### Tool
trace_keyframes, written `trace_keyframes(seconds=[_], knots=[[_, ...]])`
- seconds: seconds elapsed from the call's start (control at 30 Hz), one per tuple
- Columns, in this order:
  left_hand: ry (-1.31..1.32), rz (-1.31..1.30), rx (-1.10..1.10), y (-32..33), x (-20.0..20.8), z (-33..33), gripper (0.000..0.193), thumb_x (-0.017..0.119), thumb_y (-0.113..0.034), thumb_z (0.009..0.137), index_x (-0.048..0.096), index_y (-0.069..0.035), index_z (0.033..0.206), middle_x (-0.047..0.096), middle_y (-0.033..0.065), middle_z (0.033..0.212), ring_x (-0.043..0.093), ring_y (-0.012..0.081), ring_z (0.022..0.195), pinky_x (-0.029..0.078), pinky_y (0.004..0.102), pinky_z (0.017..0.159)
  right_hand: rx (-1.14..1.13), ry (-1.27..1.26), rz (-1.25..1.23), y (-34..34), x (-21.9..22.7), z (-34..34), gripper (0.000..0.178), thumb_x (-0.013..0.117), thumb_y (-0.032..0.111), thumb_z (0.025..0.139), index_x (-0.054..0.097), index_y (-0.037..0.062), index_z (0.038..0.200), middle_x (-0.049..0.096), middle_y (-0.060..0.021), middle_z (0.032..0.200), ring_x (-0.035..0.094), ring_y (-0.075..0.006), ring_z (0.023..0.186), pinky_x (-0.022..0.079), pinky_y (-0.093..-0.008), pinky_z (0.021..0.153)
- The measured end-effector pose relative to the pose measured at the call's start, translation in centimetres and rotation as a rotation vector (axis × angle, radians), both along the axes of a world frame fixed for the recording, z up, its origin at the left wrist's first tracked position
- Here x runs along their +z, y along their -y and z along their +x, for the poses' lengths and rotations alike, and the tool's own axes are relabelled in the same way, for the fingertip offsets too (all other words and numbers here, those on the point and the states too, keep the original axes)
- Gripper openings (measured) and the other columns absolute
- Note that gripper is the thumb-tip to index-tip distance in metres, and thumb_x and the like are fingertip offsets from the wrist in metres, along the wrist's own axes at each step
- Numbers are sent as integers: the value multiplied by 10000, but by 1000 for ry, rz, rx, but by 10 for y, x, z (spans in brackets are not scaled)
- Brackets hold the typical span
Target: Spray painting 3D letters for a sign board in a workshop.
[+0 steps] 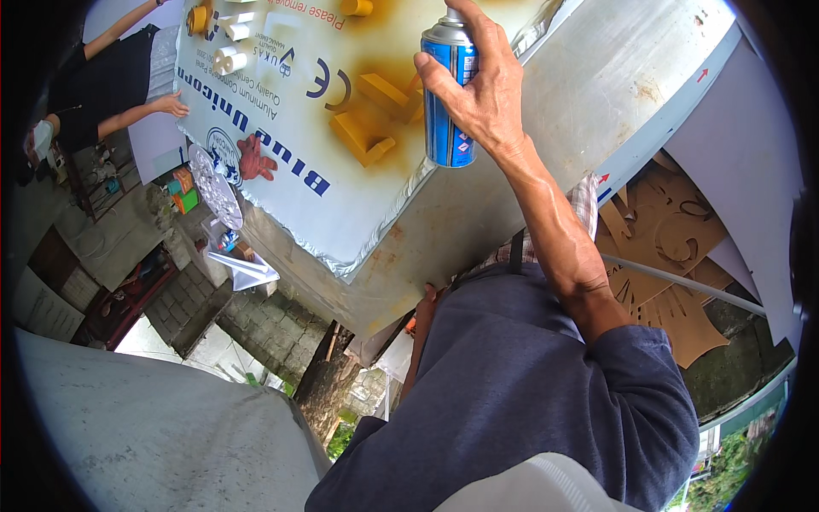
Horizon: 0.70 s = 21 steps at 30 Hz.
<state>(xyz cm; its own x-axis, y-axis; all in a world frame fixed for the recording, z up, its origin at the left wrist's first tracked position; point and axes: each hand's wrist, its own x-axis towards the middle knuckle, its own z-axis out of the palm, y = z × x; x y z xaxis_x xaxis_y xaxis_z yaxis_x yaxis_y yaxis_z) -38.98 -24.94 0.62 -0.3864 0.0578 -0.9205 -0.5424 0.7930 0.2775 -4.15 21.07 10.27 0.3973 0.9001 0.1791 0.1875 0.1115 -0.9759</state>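
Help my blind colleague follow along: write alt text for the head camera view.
A person's right hand grips a blue spray can beside yellow-coated shapes on a white sheet, which covers part of a metal table. The partly hidden left hand is by the table's edge. At upper left, another person in black has one hand near the sheet.

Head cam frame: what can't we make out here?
All in the head view:
Nozzle of the blue spray can: covered by the right hand and cut off by the top edge.
Left hand: too small and shadowed to tell its grip.
Topmost yellow piece: cut off by the top edge.
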Motion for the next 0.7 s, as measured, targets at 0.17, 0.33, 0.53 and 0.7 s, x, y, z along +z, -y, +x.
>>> trace_keyframes(seconds=[0.17,0.33,0.53,0.7], knots=[[-7,-8,-6,1,0,-1,445,667,-409,982,611,-34,1217,713,96,1014,683,228,951,548,402,909,61,-45,-47,1,3,-8,694,757,342,826,493,111,1425,566,-231,1034,626,-384,872,531,-480,787],[-10,-9,-7,-2,2,1,453,664,-410,984,606,-29,1222,711,99,1018,683,229,954,550,402,909,26,-31,-8,1,3,-7,682,776,363,815,524,145,1410,545,-179,1017,639,-306,784,549,-446,693],[-18,-8,-14,-11,3,2,463,661,-412,987,601,-22,1229,709,103,1023,682,231,956,553,403,909,17,19,8,1,-1,4,689,727,304,862,448,83,1452,576,-259,1071,612,-411,949,509,-496,841],[-36,-12,-36,-12,-1,1,471,659,-413,989,596,-16,1234,707,106,1027,682,232,958,555,403,910,19,15,-44,-5,-2,2,678,721,303,859,454,83,1443,576,-269,1071,614,-423,946,509,-497,833]])
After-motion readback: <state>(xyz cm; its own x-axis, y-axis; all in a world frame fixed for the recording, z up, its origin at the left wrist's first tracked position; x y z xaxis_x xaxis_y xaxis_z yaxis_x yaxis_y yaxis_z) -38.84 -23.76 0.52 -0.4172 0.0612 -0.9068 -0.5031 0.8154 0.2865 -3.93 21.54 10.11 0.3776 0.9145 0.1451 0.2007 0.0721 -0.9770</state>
